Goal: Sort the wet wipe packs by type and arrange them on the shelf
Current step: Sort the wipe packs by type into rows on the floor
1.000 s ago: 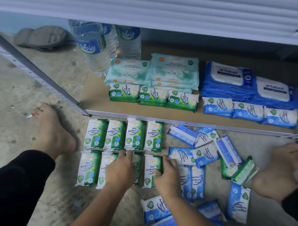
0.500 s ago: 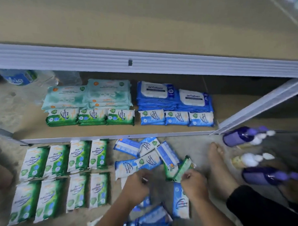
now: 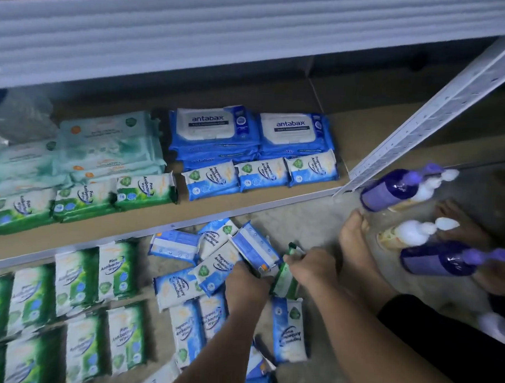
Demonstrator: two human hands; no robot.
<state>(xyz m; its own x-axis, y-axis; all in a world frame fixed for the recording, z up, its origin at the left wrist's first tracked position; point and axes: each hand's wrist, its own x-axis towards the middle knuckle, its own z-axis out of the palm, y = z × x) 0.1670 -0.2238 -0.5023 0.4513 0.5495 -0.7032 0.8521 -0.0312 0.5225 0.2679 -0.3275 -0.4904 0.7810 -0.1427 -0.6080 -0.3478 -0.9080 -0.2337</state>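
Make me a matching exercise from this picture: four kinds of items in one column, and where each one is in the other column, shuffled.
Things
1. Antabax packs
2. pale teal packs
3. purple pump bottles
4. green wipe pack turned on edge

Places
A. gripped by the right hand
B. back row of the shelf, left side
C. on the floor beside the bare foot
D. back row of the shelf, right side

Pairs: 1-D, 2-B, 3-C, 4-A
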